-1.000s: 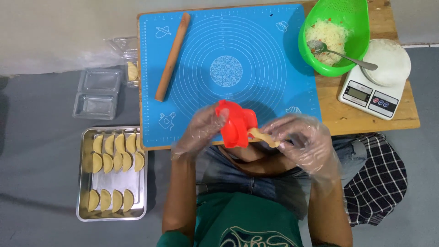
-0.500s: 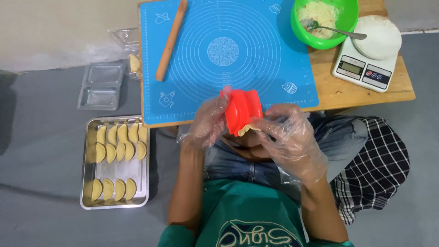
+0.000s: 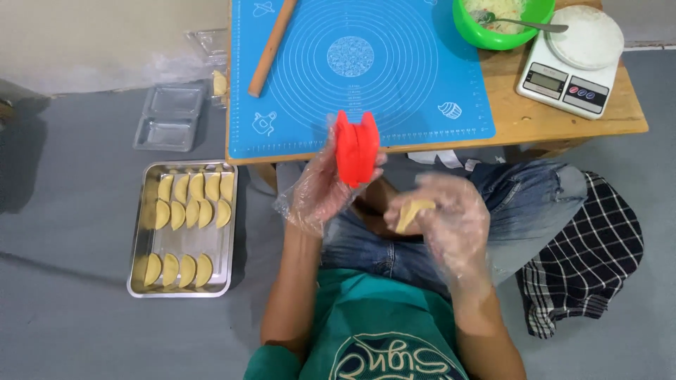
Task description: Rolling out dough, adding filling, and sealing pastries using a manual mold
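Note:
My left hand (image 3: 317, 190), in a clear plastic glove, holds a red folding dumpling press (image 3: 355, 146) upright, just below the front edge of the low wooden table (image 3: 563, 116). My right hand (image 3: 454, 222), also gloved, holds a pale folded dumpling (image 3: 412, 213) over my lap, a short way to the right of the press. The blue silicone mat (image 3: 366, 70) on the table lies bare in front of me.
A metal tray (image 3: 141, 271) with several folded dumplings lies on the grey floor at left, clear plastic containers (image 3: 169, 116) behind it. On the table are a wooden rolling pin (image 3: 271, 48), a green bowl (image 3: 493, 32) of filling with a spoon, and a white kitchen scale (image 3: 567, 77).
My hands have come apart. The right hand drew the dumpling out of the press and moved down and right; the left hand keeps the press, now folded nearly closed.

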